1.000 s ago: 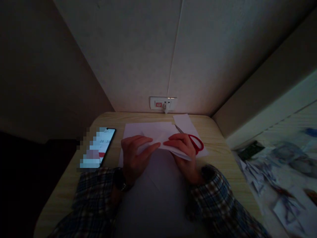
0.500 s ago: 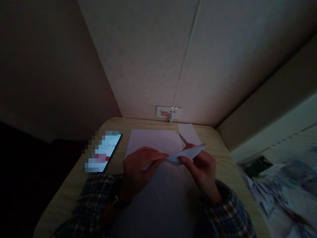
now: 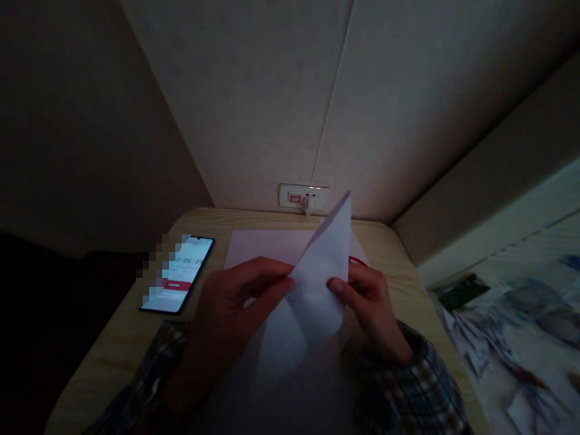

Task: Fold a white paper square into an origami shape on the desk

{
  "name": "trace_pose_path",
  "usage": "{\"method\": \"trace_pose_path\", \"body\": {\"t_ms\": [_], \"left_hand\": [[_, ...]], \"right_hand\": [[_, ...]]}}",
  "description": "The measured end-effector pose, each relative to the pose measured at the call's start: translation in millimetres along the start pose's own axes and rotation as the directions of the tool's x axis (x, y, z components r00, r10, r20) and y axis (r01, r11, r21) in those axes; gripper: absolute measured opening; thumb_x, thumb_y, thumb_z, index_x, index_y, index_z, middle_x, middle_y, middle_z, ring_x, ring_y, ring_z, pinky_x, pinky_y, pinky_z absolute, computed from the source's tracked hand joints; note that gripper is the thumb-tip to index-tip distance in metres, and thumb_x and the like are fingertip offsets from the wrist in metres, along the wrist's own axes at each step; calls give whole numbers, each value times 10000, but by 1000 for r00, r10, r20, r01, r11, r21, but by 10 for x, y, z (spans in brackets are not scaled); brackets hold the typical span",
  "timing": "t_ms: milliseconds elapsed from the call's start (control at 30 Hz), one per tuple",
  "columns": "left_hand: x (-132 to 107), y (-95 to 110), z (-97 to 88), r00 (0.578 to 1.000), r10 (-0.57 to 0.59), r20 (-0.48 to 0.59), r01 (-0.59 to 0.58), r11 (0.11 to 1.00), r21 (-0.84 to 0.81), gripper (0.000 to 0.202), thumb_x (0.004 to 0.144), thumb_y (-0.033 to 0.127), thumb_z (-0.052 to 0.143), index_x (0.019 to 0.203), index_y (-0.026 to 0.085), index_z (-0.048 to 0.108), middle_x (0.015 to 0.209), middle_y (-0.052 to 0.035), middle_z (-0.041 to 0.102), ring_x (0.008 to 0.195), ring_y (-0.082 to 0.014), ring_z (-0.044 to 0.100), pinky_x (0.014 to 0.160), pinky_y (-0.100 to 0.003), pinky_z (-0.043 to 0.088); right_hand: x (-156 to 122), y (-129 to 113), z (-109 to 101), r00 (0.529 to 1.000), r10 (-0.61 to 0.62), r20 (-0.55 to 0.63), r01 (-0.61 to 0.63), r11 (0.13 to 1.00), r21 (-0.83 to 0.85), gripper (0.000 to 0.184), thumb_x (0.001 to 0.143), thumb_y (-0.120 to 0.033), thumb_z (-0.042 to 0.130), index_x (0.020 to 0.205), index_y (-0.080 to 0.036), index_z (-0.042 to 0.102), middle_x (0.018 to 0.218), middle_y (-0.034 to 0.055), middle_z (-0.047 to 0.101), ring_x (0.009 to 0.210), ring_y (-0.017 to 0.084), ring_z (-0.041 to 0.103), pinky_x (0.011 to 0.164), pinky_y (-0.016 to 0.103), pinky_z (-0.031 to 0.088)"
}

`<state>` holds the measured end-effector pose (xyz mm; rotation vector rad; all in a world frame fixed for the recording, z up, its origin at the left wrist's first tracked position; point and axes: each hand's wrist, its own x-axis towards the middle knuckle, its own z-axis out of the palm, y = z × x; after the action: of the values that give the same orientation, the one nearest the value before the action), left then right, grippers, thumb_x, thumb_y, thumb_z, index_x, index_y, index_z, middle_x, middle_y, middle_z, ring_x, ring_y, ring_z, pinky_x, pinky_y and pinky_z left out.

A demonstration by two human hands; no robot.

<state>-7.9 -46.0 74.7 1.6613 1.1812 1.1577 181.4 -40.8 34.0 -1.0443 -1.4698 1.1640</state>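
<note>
A folded sheet of white paper (image 3: 319, 290) is held up above the table, its pointed corner tilted to the upper right. My left hand (image 3: 244, 296) pinches its left edge between thumb and fingers. On the other side my right hand (image 3: 369, 299) grips it, thumb in front and fingers behind. The red handle of a pair of scissors (image 3: 357, 261) shows just above the right hand's fingers, the rest hidden behind the paper. Whether the right hand also holds the scissors is unclear. Beneath lies a larger white sheet (image 3: 272, 240).
A phone (image 3: 181, 275) with a lit timer screen lies at the left of the wooden table (image 3: 399, 260). A wall socket (image 3: 303, 197) with a plug is behind the table. Paper scraps (image 3: 480, 350) lie in a heap beyond the right edge.
The held paper has turned from nearly edge-on to upright, its face and pointed corner now showing. The scissors' blade tip has gone behind it, and the red handle has come into view.
</note>
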Motion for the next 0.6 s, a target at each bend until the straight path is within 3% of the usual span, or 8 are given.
{"method": "trace_pose_path", "body": {"t_ms": [67, 200, 367, 533, 600], "left_hand": [[33, -59, 23, 988, -112, 106, 118, 992, -49, 88, 731, 246, 636, 776, 206, 700, 731, 10, 720, 646, -142, 667, 562, -184, 515], [120, -317, 108, 909, -296, 293, 349, 926, -147, 259, 714, 312, 649, 927, 168, 681, 765, -29, 725, 701, -189, 675, 590, -228, 522], [215, -690, 210, 825, -433, 364, 533, 809, -246, 345, 679, 338, 670, 946, 120, 669, 744, -43, 721, 653, -202, 664, 592, -277, 516], [229, -845, 282, 841, -406, 358, 514, 807, -292, 397, 643, 376, 703, 927, 100, 670, 775, -50, 718, 718, -219, 659, 648, -292, 504], [212, -882, 313, 837, -406, 367, 518, 803, -294, 419, 645, 405, 699, 925, 95, 668, 778, -57, 716, 742, -231, 657, 649, -299, 500]], "right_hand": [[31, 43, -55, 986, 162, 51, -166, 982, 93, 257, 766, -422, 610, 749, -174, 677, 625, -1, 635, 500, 110, 536, 422, 199, 377], [117, 194, -133, 892, 381, 243, -425, 890, 166, 317, 724, -440, 648, 849, -150, 678, 662, 14, 655, 541, 121, 572, 477, 211, 430], [170, 372, -119, 861, 404, 309, -455, 883, 116, 347, 751, -455, 612, 880, -136, 660, 683, 15, 654, 551, 110, 567, 477, 199, 414], [189, 480, -60, 920, 346, 183, -377, 911, 169, 290, 729, -399, 648, 893, -162, 612, 761, 10, 653, 634, 125, 597, 523, 207, 443], [191, 496, -33, 922, 357, 148, -382, 899, 213, 274, 721, -382, 658, 881, -169, 592, 762, 7, 648, 627, 123, 596, 517, 205, 439]]}}
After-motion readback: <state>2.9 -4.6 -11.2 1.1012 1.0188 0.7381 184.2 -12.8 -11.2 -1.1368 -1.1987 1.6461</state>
